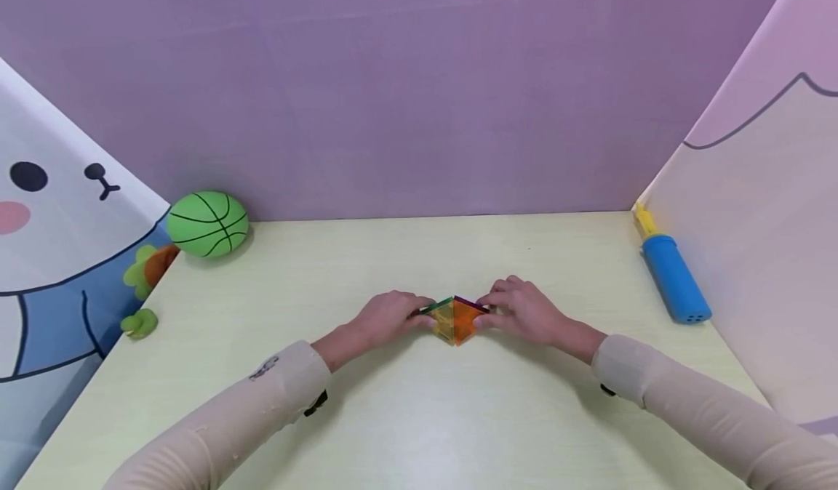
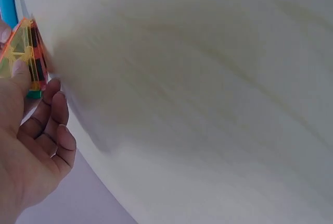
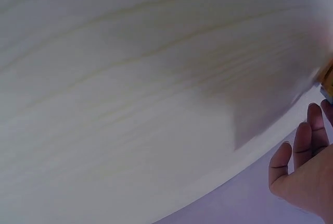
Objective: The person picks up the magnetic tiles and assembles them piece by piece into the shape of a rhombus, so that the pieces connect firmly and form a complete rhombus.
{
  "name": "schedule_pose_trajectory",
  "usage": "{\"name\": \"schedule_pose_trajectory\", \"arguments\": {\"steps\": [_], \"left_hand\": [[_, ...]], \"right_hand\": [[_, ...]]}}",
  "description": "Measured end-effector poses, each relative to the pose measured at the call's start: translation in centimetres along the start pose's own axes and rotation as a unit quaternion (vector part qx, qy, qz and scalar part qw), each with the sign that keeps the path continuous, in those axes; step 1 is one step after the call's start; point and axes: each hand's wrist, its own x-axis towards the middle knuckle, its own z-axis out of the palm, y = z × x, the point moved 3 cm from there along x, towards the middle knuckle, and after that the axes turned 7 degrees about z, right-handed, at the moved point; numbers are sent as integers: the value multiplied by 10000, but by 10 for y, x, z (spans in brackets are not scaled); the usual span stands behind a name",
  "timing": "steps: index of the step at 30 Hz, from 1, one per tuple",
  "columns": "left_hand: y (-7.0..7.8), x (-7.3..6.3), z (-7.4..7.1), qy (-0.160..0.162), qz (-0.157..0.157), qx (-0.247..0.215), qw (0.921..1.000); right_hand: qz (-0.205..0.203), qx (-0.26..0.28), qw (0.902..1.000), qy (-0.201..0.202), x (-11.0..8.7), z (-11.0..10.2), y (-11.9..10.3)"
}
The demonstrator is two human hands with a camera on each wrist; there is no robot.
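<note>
Translucent coloured magnetic tiles stand joined as a small angular block at the middle of the table, in the head view. A yellow tile (image 1: 443,323) faces front left, and an orange tile (image 1: 465,320) meets it at a ridge; green and purple edges show along the top. My left hand (image 1: 389,318) pinches the yellow side, thumb in front and fingers behind. From the other side, my right hand (image 1: 529,311) pinches the orange side. The left wrist view shows the left thumb pressed on the yellow tile (image 2: 21,47). Only a sliver of the block enters the right wrist view.
On the pale table (image 1: 419,417), a green ball (image 1: 208,224) sits at the back left, with a small green toy (image 1: 140,323) near the left edge. A blue pump (image 1: 676,279) with a yellow end lies along the right edge. Purple cloth (image 1: 419,97) hangs behind.
</note>
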Motion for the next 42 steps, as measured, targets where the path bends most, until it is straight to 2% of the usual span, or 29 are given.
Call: {"name": "schedule_pose_trajectory", "arguments": {"steps": [7,14,20,27,34,38,42], "left_hand": [[6,0,1,-88,-77,-347,9993],[4,-1,1,-26,70,-697,9975],[0,0,-1,138,2,-915,9957],[-9,4,-2,392,-303,-914,9946],[-17,5,-4,736,-568,-1296,9872],[-20,4,-6,798,-625,-1414,9848],[-21,5,-7,739,-558,-1342,9866]], "right_hand": [[114,-78,9997,-201,2,-1,-4],[285,-240,9987,-345,-2,0,2],[187,-256,9993,-182,-1,1,4],[143,-274,9995,33,9,1,4],[237,-327,9992,80,15,1,11],[148,-255,9994,165,14,0,14],[66,-209,9996,155,16,0,15]]}}
